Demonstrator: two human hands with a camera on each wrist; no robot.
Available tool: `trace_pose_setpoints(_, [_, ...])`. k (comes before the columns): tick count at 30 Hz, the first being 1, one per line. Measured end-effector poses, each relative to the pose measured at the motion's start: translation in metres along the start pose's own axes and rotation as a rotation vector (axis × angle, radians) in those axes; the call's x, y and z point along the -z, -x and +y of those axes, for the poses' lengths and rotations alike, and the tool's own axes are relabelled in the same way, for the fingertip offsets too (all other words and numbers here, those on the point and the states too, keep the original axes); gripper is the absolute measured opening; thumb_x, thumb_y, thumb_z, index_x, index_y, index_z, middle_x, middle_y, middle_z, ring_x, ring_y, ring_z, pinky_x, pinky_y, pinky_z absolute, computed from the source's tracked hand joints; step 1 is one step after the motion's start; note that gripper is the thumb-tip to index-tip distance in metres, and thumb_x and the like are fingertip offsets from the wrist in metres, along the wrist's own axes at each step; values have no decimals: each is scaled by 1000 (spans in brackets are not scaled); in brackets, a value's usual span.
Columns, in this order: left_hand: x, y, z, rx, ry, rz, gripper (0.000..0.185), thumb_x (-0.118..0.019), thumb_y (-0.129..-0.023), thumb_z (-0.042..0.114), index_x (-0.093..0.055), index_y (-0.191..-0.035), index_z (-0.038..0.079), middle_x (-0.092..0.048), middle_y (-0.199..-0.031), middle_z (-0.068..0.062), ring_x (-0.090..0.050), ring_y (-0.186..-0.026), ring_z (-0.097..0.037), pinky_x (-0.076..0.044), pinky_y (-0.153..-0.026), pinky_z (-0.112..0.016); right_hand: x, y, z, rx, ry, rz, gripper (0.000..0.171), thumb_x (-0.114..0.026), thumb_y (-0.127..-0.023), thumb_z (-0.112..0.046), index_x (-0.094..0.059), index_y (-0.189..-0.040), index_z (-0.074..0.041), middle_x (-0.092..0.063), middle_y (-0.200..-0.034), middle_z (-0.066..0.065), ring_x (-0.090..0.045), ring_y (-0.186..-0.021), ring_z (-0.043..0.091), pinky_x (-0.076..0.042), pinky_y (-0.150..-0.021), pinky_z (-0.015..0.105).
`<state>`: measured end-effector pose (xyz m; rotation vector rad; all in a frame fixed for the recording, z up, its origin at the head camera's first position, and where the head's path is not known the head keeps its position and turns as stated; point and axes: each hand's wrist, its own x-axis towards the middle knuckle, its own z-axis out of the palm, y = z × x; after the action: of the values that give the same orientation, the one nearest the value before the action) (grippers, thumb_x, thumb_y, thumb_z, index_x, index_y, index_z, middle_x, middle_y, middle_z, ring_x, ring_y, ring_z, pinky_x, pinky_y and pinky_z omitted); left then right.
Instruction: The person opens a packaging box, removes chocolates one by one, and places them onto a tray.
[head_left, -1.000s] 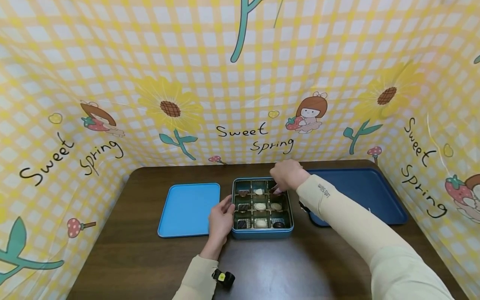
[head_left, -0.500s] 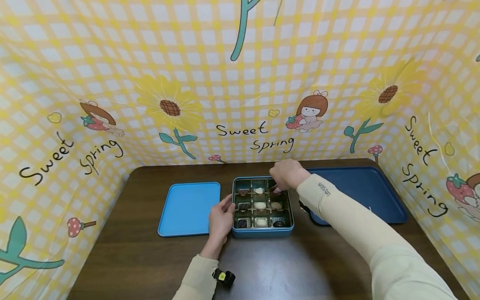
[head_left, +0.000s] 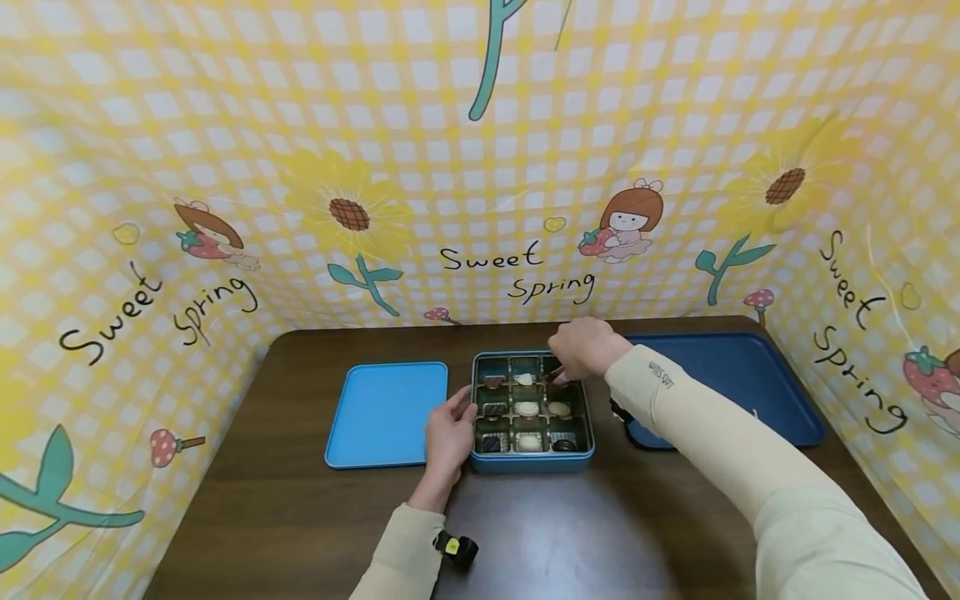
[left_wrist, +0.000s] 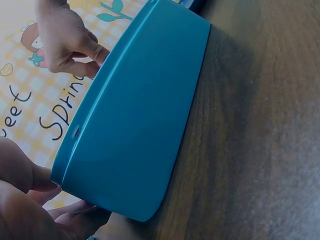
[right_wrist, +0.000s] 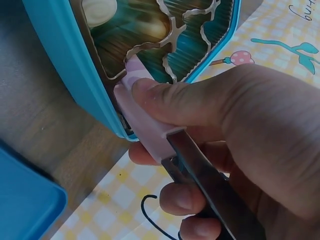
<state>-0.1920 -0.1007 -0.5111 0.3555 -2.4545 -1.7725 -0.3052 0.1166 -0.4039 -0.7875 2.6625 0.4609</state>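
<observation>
A blue box [head_left: 531, 465] holds a divided gold plastic insert with chocolates in its compartments, among them a white chocolate [head_left: 527, 409] and a dark chocolate [head_left: 564, 446]. My left hand [head_left: 448, 437] rests at the box's left side, thumb right at the rim and fingers against the outer wall. My right hand [head_left: 588, 348] grips metal tongs [right_wrist: 210, 180] with pink tips [right_wrist: 147, 127]. The tips reach down into the far right compartment, close together. What lies between them is hidden by my fingers and the compartment wall. In the left wrist view, my right hand [left_wrist: 75, 45] shows beyond the box rim.
A light blue lid [head_left: 386, 415] lies on the brown table [head_left: 300, 517] left of the box. Right of it is a dark blue tray [head_left: 738, 375], partly behind my right sleeve, with a small white bit [head_left: 755, 413] on it. A yellow checked cloth [head_left: 480, 167] rises behind the table.
The head view has turned slightly, so the scene sits a little further right. Both hands keep their places at the box, and the tongs stay in the far right compartment.
</observation>
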Motion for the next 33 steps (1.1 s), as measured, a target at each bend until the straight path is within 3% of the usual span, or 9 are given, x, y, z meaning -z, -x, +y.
trace_pose_setpoints(3, [-2,0,1,14,13,-15,38,-59,-103,12,-61,-141,11,-64,-134,-19,-61,-123,-34,-48,-65,-41,-4,5,4,20,1,7,25,-74,-93,-39,-69,-86,-15,-63,-72,0,-56,-60,17,-48,-57,37])
trace_pose_setpoints(5, [-3,0,2,13,1,-22,38,-59,-103,13,-62,-141,12,-64,-134,-17,-60,-124,-34,-52,-73,-40,-6,8,6,28,-1,12,23,-72,-94,-36,-68,-86,-15,-62,-71,0,-57,-60,17,-49,-58,37])
trace_pose_setpoints(9, [-3,0,2,20,14,-32,38,-59,-103,12,-61,-142,12,-64,-135,-17,-59,-126,-34,-47,-65,-35,-6,13,8,30,-10,35,22,-70,-96,-35,-68,-86,-16,-62,-72,-1,-57,-62,16,-49,-58,37])
trace_pose_setpoints(12, [-1,1,3,19,35,-37,39,-58,-104,11,-60,-142,11,-62,-136,-19,-58,-125,-36,-37,-56,-35,-1,17,9,20,-15,55,22,-69,-97,-35,-69,-87,-16,-62,-75,-1,-58,-63,17,-49,-58,38])
trace_pose_setpoints(14, [0,0,4,17,33,-35,39,-58,-104,11,-60,-142,10,-62,-136,-19,-58,-126,-36,-43,-60,-34,3,20,10,10,-25,64,21,-69,-97,-35,-70,-89,-15,-64,-78,0,-59,-65,18,-49,-57,38])
trace_pose_setpoints(17, [0,0,4,10,27,-33,39,-58,-104,11,-60,-142,10,-62,-137,-20,-57,-128,-36,-54,-79,-42,9,23,12,0,-50,72,20,-70,-97,-35,-71,-92,-15,-65,-82,0,-59,-68,18,-50,-59,38])
trace_pose_setpoints(20, [0,0,3,10,34,-32,39,-58,-104,11,-60,-142,10,-61,-137,-20,-56,-129,-35,-52,-94,-50,11,26,14,3,-62,80,18,-70,-96,-34,-70,-91,-16,-64,-80,-1,-58,-68,18,-49,-60,37])
trace_pose_setpoints(24, [1,1,2,10,32,-28,39,-57,-104,11,-60,-142,10,-61,-138,-20,-56,-129,-36,-51,-97,-53,16,31,16,9,-58,105,16,-70,-95,-27,-67,-84,-17,-61,-76,-1,-56,-66,18,-46,-59,37])
trace_pose_setpoints(33, [2,0,1,10,15,-20,38,-58,-104,11,-60,-142,11,-62,-137,-19,-56,-129,-35,-50,-98,-54,35,52,24,-27,-85,151,9,-68,-94,-21,-70,-87,-15,-63,-81,2,-56,-66,20,-43,-57,38])
